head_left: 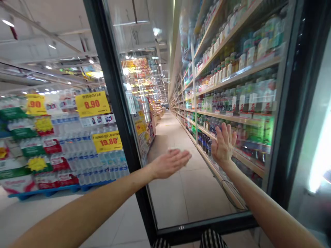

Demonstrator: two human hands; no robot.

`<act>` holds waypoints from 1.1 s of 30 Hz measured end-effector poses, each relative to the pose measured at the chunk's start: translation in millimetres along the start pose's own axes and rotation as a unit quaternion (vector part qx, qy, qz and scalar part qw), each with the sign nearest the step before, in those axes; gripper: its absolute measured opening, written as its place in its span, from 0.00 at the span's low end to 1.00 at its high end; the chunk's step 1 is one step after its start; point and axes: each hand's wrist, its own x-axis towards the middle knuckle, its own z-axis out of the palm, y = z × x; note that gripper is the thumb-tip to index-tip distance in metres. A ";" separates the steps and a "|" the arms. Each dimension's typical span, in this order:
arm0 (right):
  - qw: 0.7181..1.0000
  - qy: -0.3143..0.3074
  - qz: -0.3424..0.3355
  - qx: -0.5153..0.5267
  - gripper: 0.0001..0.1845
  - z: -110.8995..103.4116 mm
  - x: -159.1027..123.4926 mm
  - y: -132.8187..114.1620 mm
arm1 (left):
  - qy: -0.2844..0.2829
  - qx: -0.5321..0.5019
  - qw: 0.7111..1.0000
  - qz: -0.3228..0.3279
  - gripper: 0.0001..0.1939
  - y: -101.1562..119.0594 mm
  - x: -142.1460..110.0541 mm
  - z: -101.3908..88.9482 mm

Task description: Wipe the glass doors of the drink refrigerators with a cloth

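Observation:
A glass cooler door (144, 86) in a black frame (113, 89) stands swung open in front of me. My right hand (223, 144) is open, fingers spread, palm pressed flat on the glass. My left hand (170, 162) is open too, fingers stretched out and together, palm down, close to or on the glass; something pale may lie under its fingers, I cannot make it out. Through the glass I see an aisle and shelves of bottled drinks (232, 100).
Stacked packs of bottled water (77, 155) with yellow price signs (92, 103) stand on blue pallets at the left. The lit cooler interior (318, 144) is at the far right. Tiled floor (31, 213) lies below, and striped fabric (210, 239) shows at the bottom edge.

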 end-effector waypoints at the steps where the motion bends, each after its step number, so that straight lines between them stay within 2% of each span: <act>1: 1.000 -0.003 0.000 -0.002 0.30 0.1 -0.7 0.3 | -0.015 -0.008 0.999 0.036 0.20 4.8 -2.7 0.4; 2: 1.000 -0.005 0.001 -0.003 0.30 0.3 -1.2 0.5 | -0.024 -0.012 0.999 0.045 0.20 6.3 -4.2 0.3; 3: 1.000 -0.005 0.003 -0.005 0.30 0.4 -1.6 0.8 | -0.025 -0.009 0.999 0.021 0.20 4.4 -4.4 -0.1; 6: 1.000 0.001 0.006 -0.009 0.30 0.9 -2.6 0.8 | 0.002 0.030 0.988 -0.149 0.22 -8.7 -1.4 -2.5; 7: 1.000 0.003 0.006 -0.009 0.30 1.0 -3.1 0.6 | 0.015 0.043 0.982 -0.186 0.23 -10.9 -0.6 -3.0; 8: 1.000 0.003 0.004 -0.009 0.30 0.8 -4.0 0.2 | 0.015 0.046 0.981 -0.190 0.22 -11.0 -0.2 -3.1; 9: 1.000 0.001 0.001 -0.009 0.31 0.4 -5.0 -0.2 | 0.006 0.038 0.986 -0.162 0.22 -9.4 -0.2 -3.0; 11: 1.000 -0.007 -0.004 -0.007 0.32 -0.9 -7.4 -1.2 | -0.024 0.011 0.997 -0.070 0.22 -6.2 0.6 -2.1; 12: 1.000 -0.012 -0.008 -0.007 0.32 -1.8 -8.7 -1.7 | -0.036 0.001 0.998 -0.046 0.22 -6.8 2.2 -1.5; 13: 1.000 -0.017 -0.015 -0.005 0.33 -2.6 -9.9 -2.2 | -0.038 -0.003 0.998 -0.054 0.23 -9.6 5.0 -1.0; 14: 0.999 -0.022 -0.024 -0.003 0.34 -3.4 -10.9 -2.8 | -0.025 0.001 0.996 -0.090 0.24 -14.0 8.9 -0.5; 16: 0.998 -0.031 -0.046 0.000 0.34 -4.4 -12.1 -4.3 | 0.019 0.016 0.980 -0.197 0.25 -22.4 18.7 1.1; 17: 0.998 -0.034 -0.057 0.001 0.35 -4.6 -12.3 -5.1 | 0.038 0.022 0.972 -0.230 0.25 -23.6 23.4 2.5; 18: 0.997 -0.035 -0.064 0.001 0.35 -4.7 -12.3 -5.8 | 0.046 0.023 0.970 -0.236 0.25 -21.7 27.6 4.1; 19: 0.997 -0.034 -0.066 0.000 0.35 -4.7 -12.0 -6.1 | 0.044 0.019 0.976 -0.214 0.24 -17.0 30.9 5.9; 21: 0.998 -0.029 -0.062 -0.006 0.35 -5.0 -11.7 -4.5 | 0.011 -0.011 0.994 -0.107 0.22 -4.1 35.5 9.2; 23: 0.998 -0.029 -0.052 -0.015 0.34 -6.1 -12.3 1.2 | -0.024 -0.045 0.999 -0.010 0.21 1.5 40.3 10.6; 24: 0.998 -0.030 -0.046 -0.019 0.33 -6.9 -13.3 5.6 | -0.030 -0.056 0.998 0.003 0.22 -1.5 44.0 10.3; 26: 0.999 -0.028 -0.029 -0.028 0.32 -8.7 -16.5 16.1 | -0.015 -0.060 0.997 -0.052 0.23 -17.5 54.7 8.9; 29: 0.999 -0.021 -0.005 -0.043 0.32 -11.4 -22.8 30.4 | 0.066 -0.048 0.968 -0.238 0.25 -40.1 72.7 9.5; 30: 0.999 -0.021 0.000 -0.047 0.32 -12.4 -24.6 33.6 | 0.079 -0.048 0.962 -0.256 0.25 -40.6 77.3 11.1; 31: 0.999 -0.023 0.004 -0.048 0.32 -13.5 -26.1 36.0 | 0.078 -0.051 0.970 -0.227 0.25 -37.1 81.0 13.3; 33: 0.998 -0.028 0.009 -0.047 0.32 -16.6 -27.6 39.3 | 0.044 -0.061 0.993 -0.086 0.23 -23.6 86.7 18.2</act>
